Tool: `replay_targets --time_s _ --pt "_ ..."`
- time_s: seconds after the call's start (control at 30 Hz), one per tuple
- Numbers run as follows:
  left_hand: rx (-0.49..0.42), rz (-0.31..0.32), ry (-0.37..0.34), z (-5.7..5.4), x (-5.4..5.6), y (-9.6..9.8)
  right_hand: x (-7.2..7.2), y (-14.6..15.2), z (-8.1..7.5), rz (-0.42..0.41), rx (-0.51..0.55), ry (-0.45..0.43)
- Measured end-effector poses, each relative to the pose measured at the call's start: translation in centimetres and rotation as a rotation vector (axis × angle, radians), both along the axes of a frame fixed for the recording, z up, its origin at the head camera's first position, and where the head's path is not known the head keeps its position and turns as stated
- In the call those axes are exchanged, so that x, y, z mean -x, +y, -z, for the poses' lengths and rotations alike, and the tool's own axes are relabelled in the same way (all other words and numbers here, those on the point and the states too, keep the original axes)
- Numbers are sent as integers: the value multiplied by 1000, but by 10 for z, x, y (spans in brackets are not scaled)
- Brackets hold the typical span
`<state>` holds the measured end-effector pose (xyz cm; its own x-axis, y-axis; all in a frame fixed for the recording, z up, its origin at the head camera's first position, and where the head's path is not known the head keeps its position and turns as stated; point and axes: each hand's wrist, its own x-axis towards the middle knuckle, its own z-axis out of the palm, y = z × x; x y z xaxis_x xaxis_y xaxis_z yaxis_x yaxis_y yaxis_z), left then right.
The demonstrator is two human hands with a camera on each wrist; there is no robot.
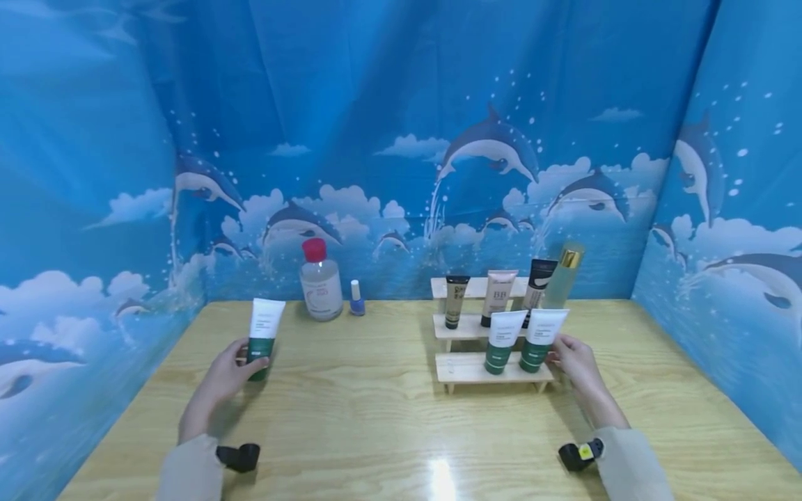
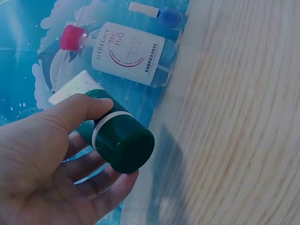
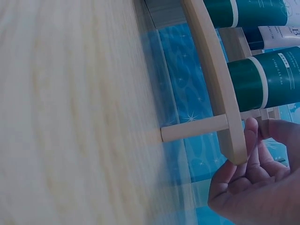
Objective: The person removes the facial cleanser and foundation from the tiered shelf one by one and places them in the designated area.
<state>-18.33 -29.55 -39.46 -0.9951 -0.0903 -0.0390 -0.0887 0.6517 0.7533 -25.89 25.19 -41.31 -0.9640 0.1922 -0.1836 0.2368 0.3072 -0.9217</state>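
My left hand [image 1: 228,372] grips a green-and-white squeeze tube [image 1: 264,332] around its green lower part, the cap pointing down. In the left wrist view the thumb lies across the tube [image 2: 117,126], fingers behind it. At the right end of a tiered wooden rack [image 1: 460,372] is my right hand [image 1: 576,362], fingers loosely bent. In the right wrist view its fingertips are right at the end of the bottom shelf [image 3: 220,93], close beside a matching tube [image 3: 262,82]. Two such tubes, left [image 1: 503,341] and right [image 1: 541,341], stand cap-down on that shelf.
Higher on the rack stand a gold-black tube [image 1: 455,301], a pink BB tube [image 1: 498,296], a black tube [image 1: 539,278] and a gold-capped bottle [image 1: 562,282]. A red-capped clear bottle [image 1: 322,289] and blue nail polish [image 1: 357,300] stand at the table's back, before a dolphin-print curtain [image 1: 376,104].
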Motion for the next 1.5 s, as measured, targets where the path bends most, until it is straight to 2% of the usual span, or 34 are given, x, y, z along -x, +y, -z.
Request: replay_targets --time_s 0.43,0.93,1.07,1.5 --pt "46 33 -57 8 11 -11 0 1 1 -1 -26 26" --pt "16 61 -147 4 15 -16 -1 0 -1 15 -14 33" --pt "17 67 -156 4 15 -17 -2 0 -2 -2 -15 44" --pt "63 53 -187 5 19 -21 -2 2 -1 -29 -21 14"
